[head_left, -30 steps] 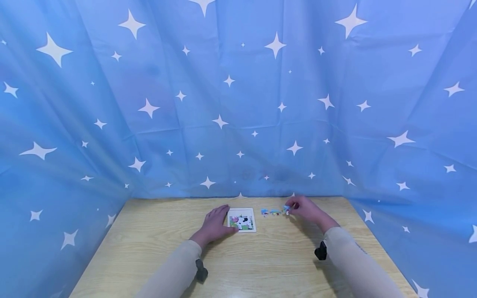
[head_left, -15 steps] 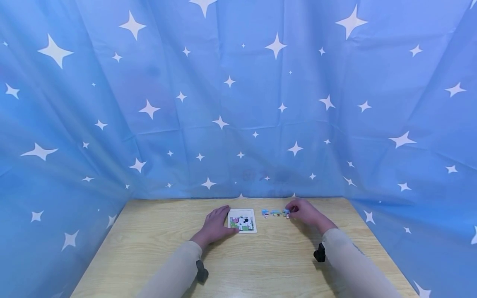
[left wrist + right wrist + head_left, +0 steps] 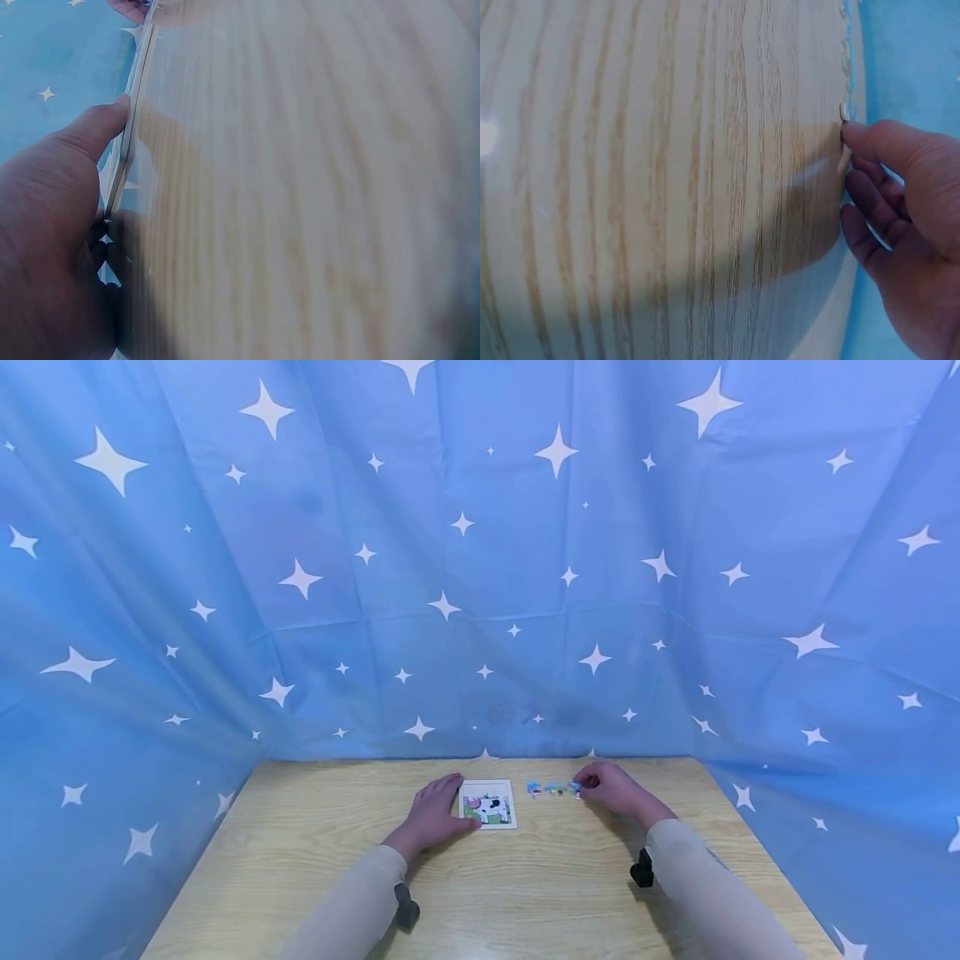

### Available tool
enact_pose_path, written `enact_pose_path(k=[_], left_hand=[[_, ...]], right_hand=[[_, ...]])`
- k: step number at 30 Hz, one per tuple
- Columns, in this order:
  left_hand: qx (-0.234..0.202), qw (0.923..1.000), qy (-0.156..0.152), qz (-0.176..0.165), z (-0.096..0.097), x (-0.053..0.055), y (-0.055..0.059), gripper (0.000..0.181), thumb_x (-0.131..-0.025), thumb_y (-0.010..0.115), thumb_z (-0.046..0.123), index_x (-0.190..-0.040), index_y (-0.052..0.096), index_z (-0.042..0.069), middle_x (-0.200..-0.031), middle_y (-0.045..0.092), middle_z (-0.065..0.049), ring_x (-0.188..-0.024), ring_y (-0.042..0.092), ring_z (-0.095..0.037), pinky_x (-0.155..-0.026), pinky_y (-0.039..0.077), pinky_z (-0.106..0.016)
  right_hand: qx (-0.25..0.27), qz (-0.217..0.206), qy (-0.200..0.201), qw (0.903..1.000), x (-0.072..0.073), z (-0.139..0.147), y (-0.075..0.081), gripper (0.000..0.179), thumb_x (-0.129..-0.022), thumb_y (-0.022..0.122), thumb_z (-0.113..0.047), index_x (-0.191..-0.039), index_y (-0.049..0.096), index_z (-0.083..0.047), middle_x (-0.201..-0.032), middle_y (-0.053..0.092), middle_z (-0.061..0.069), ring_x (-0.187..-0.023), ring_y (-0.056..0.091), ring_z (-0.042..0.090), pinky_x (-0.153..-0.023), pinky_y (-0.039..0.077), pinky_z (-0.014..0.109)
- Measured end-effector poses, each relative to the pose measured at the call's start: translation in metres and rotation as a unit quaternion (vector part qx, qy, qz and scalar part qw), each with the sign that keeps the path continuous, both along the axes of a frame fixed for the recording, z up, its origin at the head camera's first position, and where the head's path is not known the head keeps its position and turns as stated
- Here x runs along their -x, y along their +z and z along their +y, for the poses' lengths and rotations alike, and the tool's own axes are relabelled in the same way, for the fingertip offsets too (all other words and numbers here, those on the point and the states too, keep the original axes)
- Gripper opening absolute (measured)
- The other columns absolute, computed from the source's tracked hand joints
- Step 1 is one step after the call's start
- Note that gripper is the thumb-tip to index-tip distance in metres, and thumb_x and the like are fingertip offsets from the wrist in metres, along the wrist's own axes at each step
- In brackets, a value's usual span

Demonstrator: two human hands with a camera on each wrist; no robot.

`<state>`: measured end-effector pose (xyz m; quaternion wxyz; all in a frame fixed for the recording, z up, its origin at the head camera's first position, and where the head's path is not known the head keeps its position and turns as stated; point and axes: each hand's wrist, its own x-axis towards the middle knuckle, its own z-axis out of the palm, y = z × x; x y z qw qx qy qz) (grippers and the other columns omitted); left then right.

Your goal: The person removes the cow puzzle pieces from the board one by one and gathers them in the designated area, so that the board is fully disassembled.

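Note:
A square puzzle board (image 3: 487, 787) with a pale frame and a cow picture lies on the table in the head view. My left hand (image 3: 431, 815) rests at its left side, thumb at the near-left corner and fingers spread along the left edge. In the left wrist view, the left thumb (image 3: 101, 127) touches the board's edge. To the board's right, small blue-topped puzzle pieces (image 3: 533, 790) lie in a row. At the row's right end my right hand (image 3: 617, 792) pinches a puzzle piece (image 3: 576, 788) between thumb and index finger, partly hidden by the fingertips.
The pale wooden table (image 3: 495, 893) ends at a blue curtain (image 3: 465, 693) with white stars, which hangs behind and along both sides. A middle puzzle piece (image 3: 555, 790) lies between the board and the right hand. Black wrist devices (image 3: 406, 907) sit below both forearms.
My right hand has lowered slightly with the puzzle piece, which now sits flatter at the row's end. The left hand and the board stay in place.

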<state>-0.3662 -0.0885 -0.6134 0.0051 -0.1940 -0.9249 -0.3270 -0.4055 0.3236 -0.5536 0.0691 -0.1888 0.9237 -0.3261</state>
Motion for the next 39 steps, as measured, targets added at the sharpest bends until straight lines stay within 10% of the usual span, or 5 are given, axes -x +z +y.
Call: enact_pose_path(k=[16, 28, 39], left_hand=[[0.009, 0.9998, 0.001, -0.018, 0.004, -0.014, 0.024, 0.099, -0.094, 0.083, 0.051, -0.169, 0.042, 0.002, -0.175, 0.04, -0.016, -0.162, 0.032, -0.044, -0.131, 0.022, -0.064], [0.01, 0.9998, 0.001, -0.015, 0.004, -0.015, 0.024, 0.1, -0.093, 0.084, 0.053, -0.169, 0.042, 0.002, -0.175, 0.04, -0.016, -0.161, 0.033, -0.044, -0.131, 0.023, -0.065], [-0.001, 1.0, 0.002, -0.009, 0.002, -0.006, 0.011, 0.102, -0.092, 0.082, 0.058, -0.169, 0.042, 0.004, -0.175, 0.04, -0.015, -0.162, 0.031, -0.044, -0.132, 0.02, -0.065]], right_hand=[[0.001, -0.004, 0.004, 1.0, -0.003, -0.001, -0.001, 0.022, -0.101, 0.073, 0.002, -0.122, 0.078, 0.002, -0.111, 0.073, 0.007, -0.099, 0.067, 0.02, -0.087, 0.06, 0.044], [0.027, 0.021, -0.052, 0.998, -0.008, -0.009, 0.0, 0.02, -0.106, 0.074, -0.008, -0.124, 0.078, 0.0, -0.11, 0.072, 0.005, -0.097, 0.066, 0.02, -0.082, 0.06, 0.038], [0.048, 0.059, -0.023, 0.9968, -0.016, -0.04, 0.013, 0.019, -0.105, 0.074, -0.006, -0.121, 0.077, 0.004, -0.107, 0.072, 0.007, -0.095, 0.065, 0.02, -0.077, 0.058, 0.033]])
